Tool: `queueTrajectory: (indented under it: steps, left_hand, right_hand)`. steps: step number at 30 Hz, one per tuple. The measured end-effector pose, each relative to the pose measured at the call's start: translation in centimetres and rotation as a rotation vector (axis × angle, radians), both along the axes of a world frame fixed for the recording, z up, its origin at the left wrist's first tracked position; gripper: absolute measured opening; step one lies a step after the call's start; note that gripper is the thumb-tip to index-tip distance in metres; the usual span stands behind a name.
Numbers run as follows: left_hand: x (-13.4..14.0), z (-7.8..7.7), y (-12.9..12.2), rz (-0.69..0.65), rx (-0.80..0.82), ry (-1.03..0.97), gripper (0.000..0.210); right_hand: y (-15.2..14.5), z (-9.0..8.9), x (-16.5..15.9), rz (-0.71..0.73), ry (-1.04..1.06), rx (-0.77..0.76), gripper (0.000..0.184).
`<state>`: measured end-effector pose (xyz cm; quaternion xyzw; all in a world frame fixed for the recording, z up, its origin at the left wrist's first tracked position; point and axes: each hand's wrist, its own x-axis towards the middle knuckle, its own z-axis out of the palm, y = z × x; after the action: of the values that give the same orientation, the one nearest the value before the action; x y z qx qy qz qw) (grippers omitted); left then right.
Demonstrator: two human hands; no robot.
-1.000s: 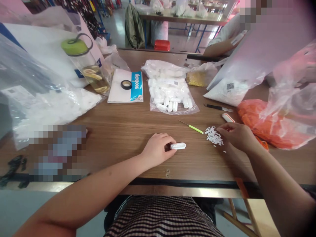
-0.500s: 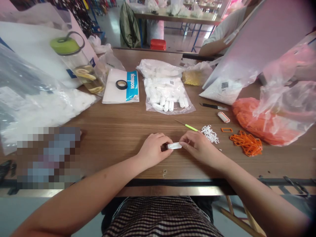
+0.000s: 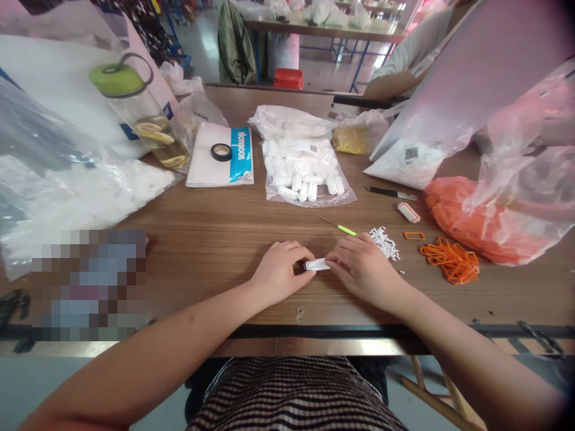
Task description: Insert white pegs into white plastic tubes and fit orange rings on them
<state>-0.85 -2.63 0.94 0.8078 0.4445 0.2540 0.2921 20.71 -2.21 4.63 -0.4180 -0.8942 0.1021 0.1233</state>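
A small white plastic connector housing (image 3: pixel 317 264) with a row of tiny slots lies between my hands, just above the table. My left hand (image 3: pixel 279 272) pinches its left end between thumb and fingertips. At the other end, my right hand (image 3: pixel 365 264) is closed, with thumb and fingertips on the housing. Whether those fingers also hold a tiny piece is hidden. Right beside my right hand lies a pile of tiny white plastic pieces (image 3: pixel 384 244). A thin pick with a lime-green handle (image 3: pixel 345 229) rests behind it.
Orange frames (image 3: pixel 451 261) lie in a heap at right, near a bag of orange parts (image 3: pixel 462 203). A black-handled blade (image 3: pixel 390 193) and a white-and-orange housing (image 3: pixel 408 212) lie behind. Further back are a bag of white housings (image 3: pixel 305 170), a notebook (image 3: pixel 202 157) and a bottle (image 3: pixel 148 120).
My right hand has shifted slightly and its fingers have curled further over the right end of the connector housing. My left hand keeps its grip in the same place.
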Motion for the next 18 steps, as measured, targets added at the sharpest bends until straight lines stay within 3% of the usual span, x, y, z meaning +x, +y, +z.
queueTrajectory:
  steps: [7,15,18]
  left_hand:
    - [0.1,0.1,-0.1,0.004,-0.003,-0.008,0.007]
    - [0.0,-0.2,0.0,-0.008,0.011,-0.001,0.005]
    - [-0.1,-0.3,0.1,-0.009,0.011,0.001,0.008]
  right_hand:
    - [-0.5,0.4,1.1,-0.001,0.031,0.01,0.024]
    - [-1.6,-0.3,0.0,0.047,-0.124,0.182,0.026]
    - [-1.4,-0.2,0.6,0.02,-0.081,0.148,0.025]
